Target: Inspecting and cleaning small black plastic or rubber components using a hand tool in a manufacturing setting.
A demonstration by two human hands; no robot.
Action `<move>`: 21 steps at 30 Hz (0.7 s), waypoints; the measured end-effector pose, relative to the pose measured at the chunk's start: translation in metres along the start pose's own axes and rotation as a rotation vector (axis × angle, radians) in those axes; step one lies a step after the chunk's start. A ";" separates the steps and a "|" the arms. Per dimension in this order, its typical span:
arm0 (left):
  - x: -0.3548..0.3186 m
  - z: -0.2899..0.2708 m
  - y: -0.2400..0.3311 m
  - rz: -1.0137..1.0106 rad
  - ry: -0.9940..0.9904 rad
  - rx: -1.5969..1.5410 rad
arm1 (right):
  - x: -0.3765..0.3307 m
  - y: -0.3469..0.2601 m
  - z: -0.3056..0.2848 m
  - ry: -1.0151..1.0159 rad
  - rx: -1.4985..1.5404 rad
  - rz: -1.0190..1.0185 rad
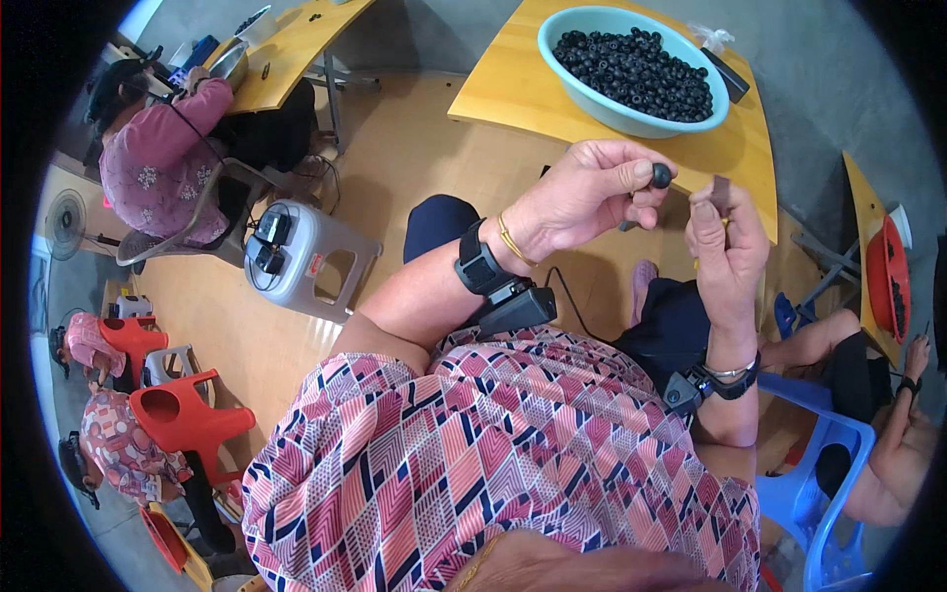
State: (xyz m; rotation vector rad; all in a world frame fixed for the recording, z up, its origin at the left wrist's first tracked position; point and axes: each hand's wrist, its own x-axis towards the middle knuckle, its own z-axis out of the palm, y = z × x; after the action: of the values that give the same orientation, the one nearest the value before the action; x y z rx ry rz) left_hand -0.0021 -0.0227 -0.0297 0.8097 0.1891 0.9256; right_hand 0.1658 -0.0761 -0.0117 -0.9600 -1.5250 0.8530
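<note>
My left hand (592,192) pinches a small round black bead (660,176) between thumb and forefinger. Just to its right, my raised right hand (730,252) grips a short, flat brown strip (721,191) whose material I cannot make out. A little yellow shows between the fingers of that hand. Bead and strip are apart, both held above my lap near the table's front edge. Beyond them a light blue basin (617,120) holds many similar black beads (636,79), several showing holes.
The basin stands on a yellow table (498,84), with a dark box (725,74) and clear plastic bag beside it. A grey stool (330,257) bearing black devices is at my left. Co-workers sit left and right; a blue chair (824,493) is near right.
</note>
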 end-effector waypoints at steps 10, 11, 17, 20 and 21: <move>-0.002 0.011 0.000 -0.005 -0.075 -0.048 | 0.007 -0.016 0.017 0.066 -0.206 -0.298; -0.003 0.014 0.000 -0.006 -0.074 -0.047 | 0.008 -0.016 0.018 0.051 -0.172 -0.316; -0.005 0.015 -0.002 0.015 -0.029 -0.035 | 0.011 -0.012 0.020 0.078 -0.311 -0.450; -0.003 0.014 -0.005 0.029 -0.024 -0.019 | 0.013 0.000 0.022 0.123 -0.246 -0.493; -0.002 0.016 -0.005 0.017 0.000 -0.024 | 0.013 0.003 0.020 0.122 -0.246 -0.492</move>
State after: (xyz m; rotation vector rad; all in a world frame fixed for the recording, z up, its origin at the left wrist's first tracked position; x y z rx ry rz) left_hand 0.0070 -0.0346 -0.0228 0.7903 0.1716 0.9420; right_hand 0.1451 -0.0634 -0.0122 -0.7425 -1.6846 0.2582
